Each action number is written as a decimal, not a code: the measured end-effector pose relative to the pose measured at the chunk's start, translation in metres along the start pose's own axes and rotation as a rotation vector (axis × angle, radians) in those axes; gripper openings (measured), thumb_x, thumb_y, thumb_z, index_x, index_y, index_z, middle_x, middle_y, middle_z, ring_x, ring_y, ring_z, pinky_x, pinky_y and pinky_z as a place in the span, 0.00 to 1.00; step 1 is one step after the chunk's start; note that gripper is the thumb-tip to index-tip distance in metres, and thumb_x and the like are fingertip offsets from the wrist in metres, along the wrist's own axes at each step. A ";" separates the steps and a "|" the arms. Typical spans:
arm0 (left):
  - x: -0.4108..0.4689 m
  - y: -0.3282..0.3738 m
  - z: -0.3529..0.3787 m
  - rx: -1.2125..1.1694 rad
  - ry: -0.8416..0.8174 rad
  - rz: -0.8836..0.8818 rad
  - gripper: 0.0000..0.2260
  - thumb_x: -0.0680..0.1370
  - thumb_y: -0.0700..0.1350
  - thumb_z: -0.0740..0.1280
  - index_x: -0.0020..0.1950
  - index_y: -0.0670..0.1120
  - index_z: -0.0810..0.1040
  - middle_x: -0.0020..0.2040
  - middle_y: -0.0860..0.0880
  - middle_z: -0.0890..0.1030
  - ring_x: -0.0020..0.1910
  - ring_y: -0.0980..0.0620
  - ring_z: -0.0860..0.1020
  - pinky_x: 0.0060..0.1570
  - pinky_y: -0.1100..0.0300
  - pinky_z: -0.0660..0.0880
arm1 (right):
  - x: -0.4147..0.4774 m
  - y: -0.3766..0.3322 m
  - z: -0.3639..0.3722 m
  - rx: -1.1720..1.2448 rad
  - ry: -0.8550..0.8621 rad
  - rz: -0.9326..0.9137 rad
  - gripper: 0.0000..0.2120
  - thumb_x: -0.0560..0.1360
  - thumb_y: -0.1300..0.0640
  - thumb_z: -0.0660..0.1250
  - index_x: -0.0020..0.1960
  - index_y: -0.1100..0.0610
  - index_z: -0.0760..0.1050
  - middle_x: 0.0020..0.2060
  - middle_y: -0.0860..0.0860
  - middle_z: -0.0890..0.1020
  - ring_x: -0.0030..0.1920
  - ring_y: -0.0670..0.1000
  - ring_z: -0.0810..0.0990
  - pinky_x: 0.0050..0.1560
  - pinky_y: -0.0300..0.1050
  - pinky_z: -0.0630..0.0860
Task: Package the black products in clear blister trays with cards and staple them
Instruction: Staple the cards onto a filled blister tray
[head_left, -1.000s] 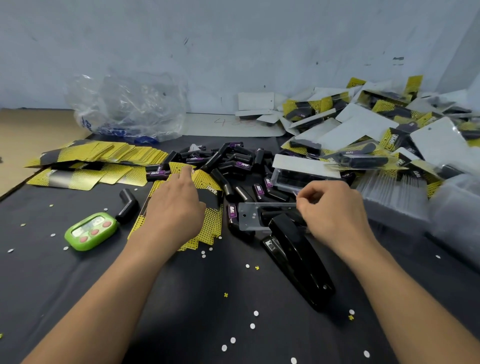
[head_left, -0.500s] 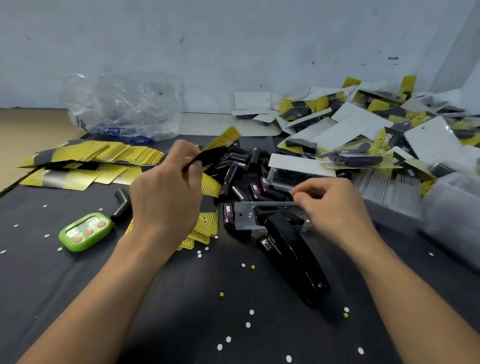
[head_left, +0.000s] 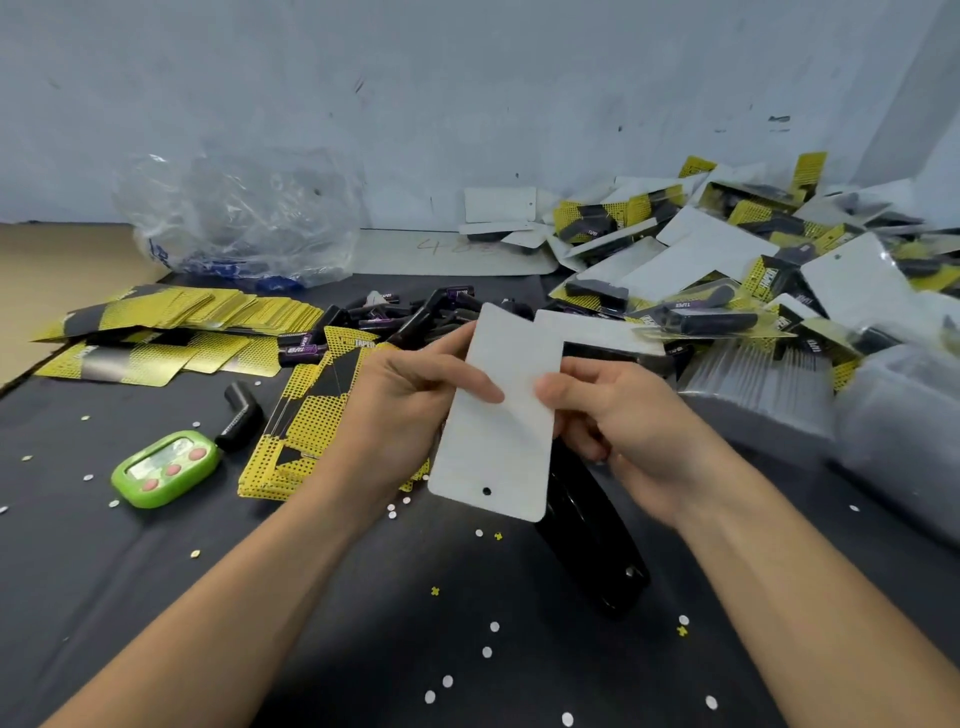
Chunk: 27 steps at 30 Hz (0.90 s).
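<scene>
Brightness: we see even, cool, diffuse light over the dark bench (head_left: 156, 597) and the wall (head_left: 467, 78).
Shadows: we find only faint, soft ones, as under the green timer (head_left: 163, 467).
Glare: we catch sheen on the plastic bag (head_left: 244, 218) and the black stapler (head_left: 597, 551).
Blur: we read the white card (head_left: 498, 415) as slightly soft and the clear trays (head_left: 758, 384) at the right as smeared.
Distortion: we note wide-angle bowing at the edges.
</scene>
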<state>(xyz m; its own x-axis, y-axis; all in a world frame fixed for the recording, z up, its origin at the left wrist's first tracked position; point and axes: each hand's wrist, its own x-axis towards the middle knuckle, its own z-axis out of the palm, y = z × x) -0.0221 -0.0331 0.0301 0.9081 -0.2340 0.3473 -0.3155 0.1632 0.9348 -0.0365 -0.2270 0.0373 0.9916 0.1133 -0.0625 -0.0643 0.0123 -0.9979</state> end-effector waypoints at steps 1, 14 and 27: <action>-0.001 0.000 0.003 -0.036 0.073 -0.043 0.18 0.80 0.28 0.65 0.44 0.46 0.89 0.64 0.55 0.84 0.61 0.50 0.83 0.49 0.51 0.83 | 0.001 0.000 0.002 0.060 0.061 0.006 0.08 0.79 0.62 0.68 0.42 0.58 0.82 0.29 0.53 0.78 0.22 0.46 0.64 0.23 0.34 0.60; -0.008 -0.012 0.007 1.091 0.139 0.125 0.41 0.69 0.61 0.75 0.79 0.63 0.62 0.67 0.57 0.78 0.60 0.56 0.73 0.54 0.58 0.66 | 0.003 0.006 0.018 0.066 0.482 -0.209 0.16 0.74 0.66 0.73 0.30 0.56 0.77 0.23 0.46 0.78 0.24 0.43 0.74 0.28 0.34 0.71; 0.006 -0.003 -0.034 1.274 0.151 0.052 0.47 0.72 0.49 0.74 0.84 0.60 0.50 0.77 0.56 0.67 0.71 0.51 0.65 0.72 0.53 0.64 | 0.003 0.001 -0.004 -0.222 0.404 -0.286 0.05 0.75 0.60 0.74 0.42 0.52 0.86 0.39 0.47 0.88 0.44 0.44 0.86 0.48 0.35 0.79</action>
<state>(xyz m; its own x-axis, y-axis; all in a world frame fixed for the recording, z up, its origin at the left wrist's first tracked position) -0.0061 -0.0023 0.0272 0.8823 -0.1311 0.4520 -0.3149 -0.8782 0.3600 -0.0328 -0.2306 0.0362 0.9332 -0.2551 0.2532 0.1962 -0.2286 -0.9535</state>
